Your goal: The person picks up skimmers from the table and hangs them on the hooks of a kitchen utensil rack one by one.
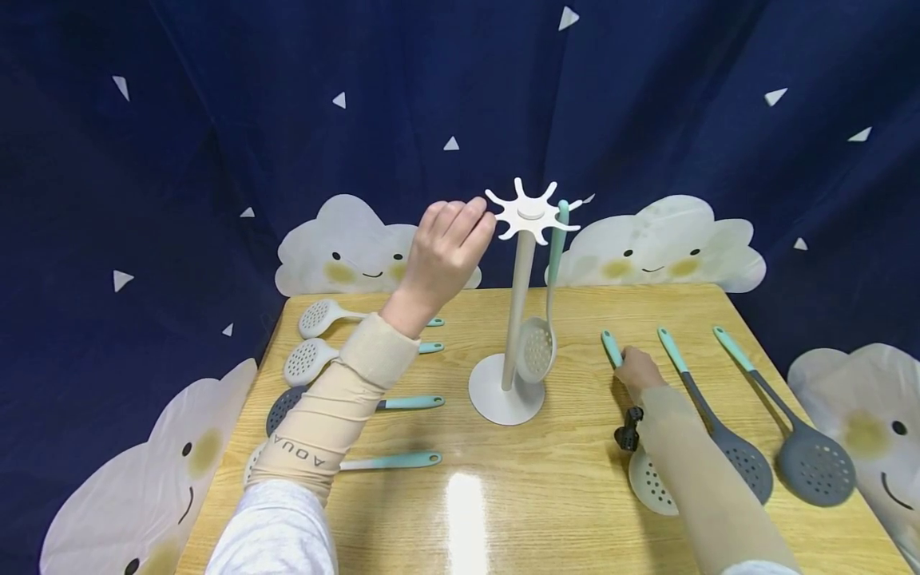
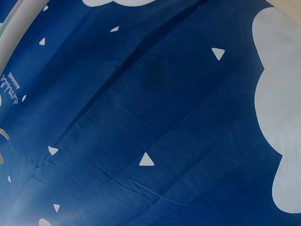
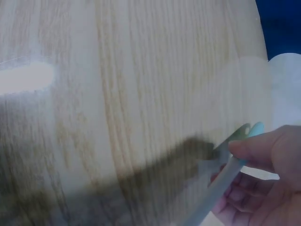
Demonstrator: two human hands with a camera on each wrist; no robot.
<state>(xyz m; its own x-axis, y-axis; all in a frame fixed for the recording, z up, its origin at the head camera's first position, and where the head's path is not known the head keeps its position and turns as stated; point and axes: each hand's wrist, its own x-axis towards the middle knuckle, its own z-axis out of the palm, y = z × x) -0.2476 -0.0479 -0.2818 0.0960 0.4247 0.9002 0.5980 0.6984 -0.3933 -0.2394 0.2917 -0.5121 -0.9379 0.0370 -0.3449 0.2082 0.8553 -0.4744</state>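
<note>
A white rotating utensil stand (image 1: 530,212) with curved hooks on top stands on the table. My left hand (image 1: 449,251) is raised to its left side, fingers curled at the hook tips and gripping there; the hidden fingertips overlap the hooks. One pale skimmer (image 1: 536,350) with a mint handle hangs from the right side of the stand. At the right, my right hand (image 1: 638,371) pinches the mint handle of another pale skimmer (image 1: 652,483). The right wrist view shows the thumb lying along its handle (image 3: 214,190), the fingers curled beneath.
On the wooden table (image 1: 553,495), two dark grey skimmers (image 1: 815,463) with mint handles lie right of my right hand. Several more utensils lie in a column at the left, such as a pale skimmer (image 1: 305,361), partly behind my left arm. A dark blue curtain (image 1: 431,80) hangs behind.
</note>
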